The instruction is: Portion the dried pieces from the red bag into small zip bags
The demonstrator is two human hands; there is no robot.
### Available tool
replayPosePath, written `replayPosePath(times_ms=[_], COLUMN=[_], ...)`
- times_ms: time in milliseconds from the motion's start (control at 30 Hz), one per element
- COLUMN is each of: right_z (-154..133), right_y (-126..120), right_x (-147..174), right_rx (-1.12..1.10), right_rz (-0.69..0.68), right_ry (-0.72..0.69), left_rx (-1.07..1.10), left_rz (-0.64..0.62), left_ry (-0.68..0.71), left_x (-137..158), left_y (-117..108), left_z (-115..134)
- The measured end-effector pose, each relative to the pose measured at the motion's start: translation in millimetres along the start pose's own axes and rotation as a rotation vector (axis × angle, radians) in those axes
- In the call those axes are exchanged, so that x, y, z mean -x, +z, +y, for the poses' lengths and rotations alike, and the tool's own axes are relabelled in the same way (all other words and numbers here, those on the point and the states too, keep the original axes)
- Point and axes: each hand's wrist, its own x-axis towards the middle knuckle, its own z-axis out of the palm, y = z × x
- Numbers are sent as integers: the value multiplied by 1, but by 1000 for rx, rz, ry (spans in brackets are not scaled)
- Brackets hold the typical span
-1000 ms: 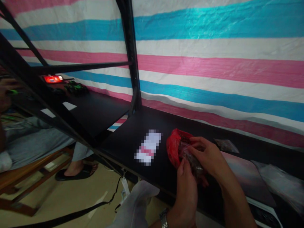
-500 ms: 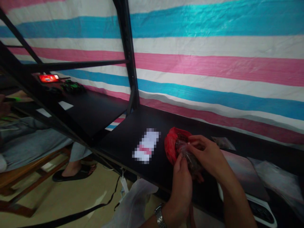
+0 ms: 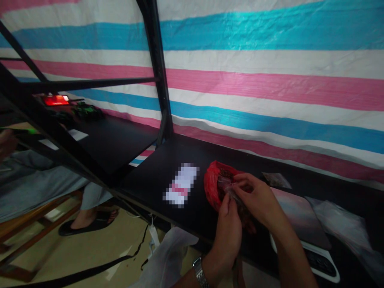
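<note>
My left hand (image 3: 228, 226) pinches the edge of a small clear plastic bag (image 3: 240, 202) with dark contents. My right hand (image 3: 259, 196) grips the same edge from the other side, its thumb and fingertips pressed together. Just beyond the fingers sits a red plastic bag (image 3: 211, 188), its mouth gaping over brownish pieces that I cannot make out. Both hands hide much of the small bag and part of the red one.
A scale with a metal plate (image 3: 300, 212) lies to the right, beside loose clear bags (image 3: 339, 220). Behind it is a small filled packet (image 3: 276, 180). A blurred-out white paper (image 3: 182, 186) lies left on the black table (image 3: 150, 176). Another person (image 3: 39, 180) sits far left.
The view has shifted slightly, so the scene sits a little further left. Both hands keep their pinch at the small bag's edge, close together.
</note>
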Motion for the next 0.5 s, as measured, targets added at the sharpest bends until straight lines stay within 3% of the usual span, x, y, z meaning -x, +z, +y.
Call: replayPosePath(times_ms=[300,500], right_z=[-3,-7], right_y=[7,-11], right_x=[1,5], right_rx=[18,-126], right_rz=[38,-18], right_ry=[-9,-15], left_rx=[-33,-115], left_rz=[55,87], left_ry=[-6,48], left_x=[-8,-4], left_y=[-4,-4], left_z=[-3,5])
